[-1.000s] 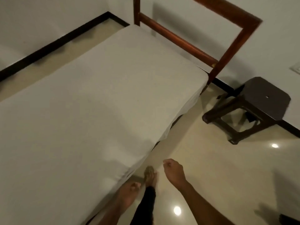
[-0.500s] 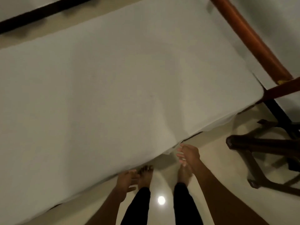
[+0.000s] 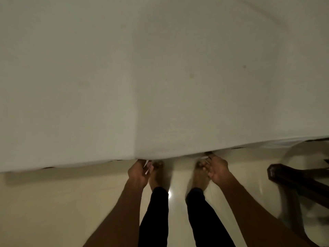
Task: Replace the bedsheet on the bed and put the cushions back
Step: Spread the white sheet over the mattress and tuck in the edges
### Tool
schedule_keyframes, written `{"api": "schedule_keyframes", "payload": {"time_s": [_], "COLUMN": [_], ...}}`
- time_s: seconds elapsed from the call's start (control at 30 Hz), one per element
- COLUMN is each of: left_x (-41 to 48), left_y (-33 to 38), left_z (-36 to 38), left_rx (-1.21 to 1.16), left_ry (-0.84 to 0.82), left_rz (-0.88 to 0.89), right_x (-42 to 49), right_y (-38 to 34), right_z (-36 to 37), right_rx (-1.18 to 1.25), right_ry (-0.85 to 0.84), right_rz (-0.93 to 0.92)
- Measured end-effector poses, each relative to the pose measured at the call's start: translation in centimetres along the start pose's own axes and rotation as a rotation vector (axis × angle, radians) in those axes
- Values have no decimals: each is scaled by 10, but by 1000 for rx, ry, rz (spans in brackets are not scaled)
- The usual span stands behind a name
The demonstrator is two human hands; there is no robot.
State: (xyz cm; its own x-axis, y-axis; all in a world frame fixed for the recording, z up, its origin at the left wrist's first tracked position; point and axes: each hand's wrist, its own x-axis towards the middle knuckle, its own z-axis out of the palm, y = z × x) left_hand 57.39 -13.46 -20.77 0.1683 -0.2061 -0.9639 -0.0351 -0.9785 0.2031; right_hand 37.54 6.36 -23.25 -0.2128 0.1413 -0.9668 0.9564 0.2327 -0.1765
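Left hand fingers apparently pinch the bedsheet edge; right hand fingers spread.

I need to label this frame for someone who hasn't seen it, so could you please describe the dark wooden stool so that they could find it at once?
Start from the white bedsheet that fills the upper picture and follow its lower edge to the far right. There, on the pale floor beyond the right hand, stands the stool. It is the only dark wooden piece in view, cut off by the frame.

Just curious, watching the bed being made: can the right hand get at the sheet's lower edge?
Probably yes: the right hand is already at the hanging edge of the sheet, nothing between.
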Motion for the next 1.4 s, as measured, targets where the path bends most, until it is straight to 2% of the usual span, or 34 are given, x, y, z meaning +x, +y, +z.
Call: {"api": "schedule_keyframes", "payload": {"time_s": [0.13, 0.3, 0.47, 0.57, 0.7, 0.73, 0.87, 0.93, 0.97, 1.0, 1.03, 1.1, 1.2, 1.27, 1.33, 1.37, 1.4], "left_x": [6, 21, 34, 41, 63, 67, 80, 71, 69, 68, 70, 72, 57, 50, 49, 49, 43], "left_y": [-16, -30, -44, -37, -19, -13, -5, -4, -2, 3, 13, 29, 45, 43, 39, 37, 37], "left_z": [-13, -9, -19, -25, -32, -33, -41, -46, -49, -51, -49, -44, -28, -21, -19, -16, -12], "left_rx": [-113, -395, -383, -314, -30, 14, 115, 150, 171, 95, 71, 98, -116, -195, -278, -306, -367], "left_ry": [47, -123, -211, -104, 235, 274, 309, 304, 282, 248, 244, 285, 299, 293, 316, 334, 331], "left_rz": [28, 40, -1, -12, 72, 86, 165, 181, 152, 104, 65, 141, 182, 201, 200, 205, 197], "right_x": [14, 34, 49, 56, 45, 48, 49, 38, 35, 33, 33, 25, 26, 30, 21, 15, 9], "right_y": [20, 24, 18, 24, 22, 19, 7, 9, 10, 10, 6, -2, -5, -4, -11, -15, -22], "right_z": [-19, -11, -5, -5, 4, 5, 11, 10, 9, 11, 12, 12, 11, 12, 21, 25, 28], "right_rx": [-140, -207, -305, -372, -434, -430, -397, -592, -634, -708, -771, -809, -690, -467, -27, 215, 445], "right_ry": [106, 188, 269, 341, 416, 448, 337, 335, 271, 218, 215, 303, 346, 253, 61, 41, 70], "right_rz": [8, -43, -124, -156, -187, -173, -240, -275, -257, -268, -318, -397, -406, -289, -205, -231, -176]}}
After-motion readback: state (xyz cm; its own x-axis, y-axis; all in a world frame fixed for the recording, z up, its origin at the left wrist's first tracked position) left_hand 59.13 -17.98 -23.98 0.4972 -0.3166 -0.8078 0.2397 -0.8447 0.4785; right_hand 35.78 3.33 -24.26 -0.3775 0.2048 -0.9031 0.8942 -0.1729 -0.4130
